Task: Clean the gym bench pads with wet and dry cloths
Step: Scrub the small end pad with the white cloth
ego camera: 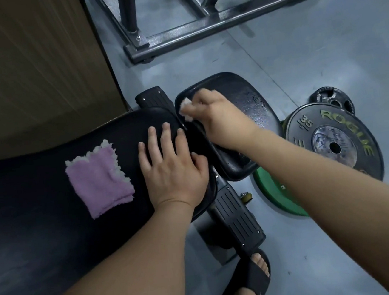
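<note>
Two cloths: white cloth (186,109) bunched in curled right hand (219,120), pressed on seat pad (253,98) just past back pad (42,235) end; purple cloth (98,179) lying on back pad beside left hand (174,166) (flat, fingers spread, bracing). Likely wet pass; next: swap to purple, dry seat pad.

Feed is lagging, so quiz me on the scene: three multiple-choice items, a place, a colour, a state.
1. The purple cloth lies: A on a shelf; B on a chair; C on the long pad.
2. The plate under the big black plate is: A green; B red; C yellow.
3. The left hand is: A clenched in the air; B flat on the long pad; C gripping the purple cloth.
1 C, it rests beside the left hand. 2 A, the green plate peeks out beneath. 3 B, straight fingers lie on the padding.
</note>
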### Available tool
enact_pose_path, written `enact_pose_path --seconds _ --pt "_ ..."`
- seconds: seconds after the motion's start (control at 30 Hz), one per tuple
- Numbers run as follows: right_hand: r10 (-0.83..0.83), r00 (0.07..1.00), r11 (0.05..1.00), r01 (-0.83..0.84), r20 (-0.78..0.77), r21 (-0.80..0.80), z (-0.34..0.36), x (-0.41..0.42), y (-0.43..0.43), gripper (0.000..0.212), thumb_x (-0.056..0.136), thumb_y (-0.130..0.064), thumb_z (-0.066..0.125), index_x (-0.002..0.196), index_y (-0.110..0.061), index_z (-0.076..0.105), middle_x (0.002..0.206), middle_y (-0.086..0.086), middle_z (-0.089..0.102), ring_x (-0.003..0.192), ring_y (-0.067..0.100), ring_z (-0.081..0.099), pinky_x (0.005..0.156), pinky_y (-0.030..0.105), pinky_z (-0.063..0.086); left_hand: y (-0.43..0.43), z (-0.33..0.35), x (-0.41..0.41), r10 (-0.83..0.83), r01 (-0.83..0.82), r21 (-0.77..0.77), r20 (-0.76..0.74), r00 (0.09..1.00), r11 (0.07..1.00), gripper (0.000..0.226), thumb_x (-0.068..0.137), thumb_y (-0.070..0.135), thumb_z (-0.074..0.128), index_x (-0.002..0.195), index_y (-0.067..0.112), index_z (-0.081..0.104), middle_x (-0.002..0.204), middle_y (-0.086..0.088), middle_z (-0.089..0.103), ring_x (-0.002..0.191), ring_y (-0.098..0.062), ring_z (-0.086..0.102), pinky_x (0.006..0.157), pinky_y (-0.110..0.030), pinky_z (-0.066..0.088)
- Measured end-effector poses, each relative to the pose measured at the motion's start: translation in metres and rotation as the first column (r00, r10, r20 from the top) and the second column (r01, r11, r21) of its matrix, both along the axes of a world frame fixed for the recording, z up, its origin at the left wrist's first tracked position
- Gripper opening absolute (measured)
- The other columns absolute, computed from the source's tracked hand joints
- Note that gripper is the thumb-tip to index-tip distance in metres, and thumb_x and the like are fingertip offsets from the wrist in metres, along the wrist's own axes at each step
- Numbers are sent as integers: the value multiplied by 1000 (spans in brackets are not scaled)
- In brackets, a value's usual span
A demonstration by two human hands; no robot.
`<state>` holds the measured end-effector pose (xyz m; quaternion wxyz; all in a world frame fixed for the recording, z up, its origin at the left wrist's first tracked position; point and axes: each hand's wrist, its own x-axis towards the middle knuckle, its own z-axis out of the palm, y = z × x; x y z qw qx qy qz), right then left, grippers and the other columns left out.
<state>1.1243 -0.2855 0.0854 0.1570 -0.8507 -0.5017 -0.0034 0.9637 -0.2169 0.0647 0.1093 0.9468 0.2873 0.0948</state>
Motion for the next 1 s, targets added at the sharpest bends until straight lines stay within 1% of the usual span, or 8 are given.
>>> enact_pose_path --seconds 0.13,0.4,0.5,0.63,0.7,0.8,0.87,1.0 --pt "142 989 990 -142 -32 13 1 -19 -44 38 95 -5 57 126 -22 71 108 4 56 85 25 48 80 37 49 1 -1 1 -3 3 -1 13 1000 1000 57 89 38 46 142 19 54 160 -9 38 153 -33 23 122 -56 16" --pt "-221 974 973 217 48 77 2 4 -7 39 96 -11 53 126 -26 72 103 2 64 84 30 48 79 42 49 1 1 0 -16 16 -3 6 1000 1000 57 89 38 45 143 19 53 160 -8 38 153 -33 22 122 -56 17" --pt "-270 958 961 274 -95 25 10 -24 -42 38 91 -12 59 121 -30 75 110 -4 66 95 28 56 86 38 49 1 0 -1 -15 15 -7 10 1000 1000 57 89 38 46 142 19 53 160 -9 38 152 -34 23 122 -57 17" --pt "-448 759 849 527 -472 42 40 -30 -70 16 97 -25 68 98 -15 80 98 6 71 82 19 67 72 22 54 1 1 -3 -16 17 -18 20 1000 1000 56 90 37 47 142 18 53 160 -10 38 152 -34 23 122 -57 17" --pt "-461 614 794 608 -640 12 49 -25 -80 25 101 -30 60 88 -16 75 79 11 73 66 22 66 71 32 59 1 2 -2 -13 14 -27 26 1000 1000 57 89 37 47 142 18 53 159 -10 38 152 -34 22 123 -57 16" --pt "-432 430 709 705 -793 -4 60 -23 -88 27 102 -35 52 87 -21 70 80 18 73 73 30 66 85 59 58 1 3 -2 -17 18 -36 38 999 999 57 89 36 48 142 16 53 159 -12 39 152 -35 23 123 -58 16" --pt "-363 310 648 762 -879 1 64 -23 -89 25 106 -24 48 92 -20 68 81 10 69 75 25 64 79 49 61 1 3 -3 -20 22 -40 42 999 999 56 88 36 48 141 16 54 158 -12 39 152 -36 23 122 -58 16" --pt "-531 378 669 736 -758 -103 60 -18 -93 21 105 -31 49 92 -25 65 78 -1 66 78 23 64 82 49 59 1 3 -3 -12 13 -40 45 999 999 57 88 36 47 141 16 54 158 -12 39 152 -35 23 122 -58 16"
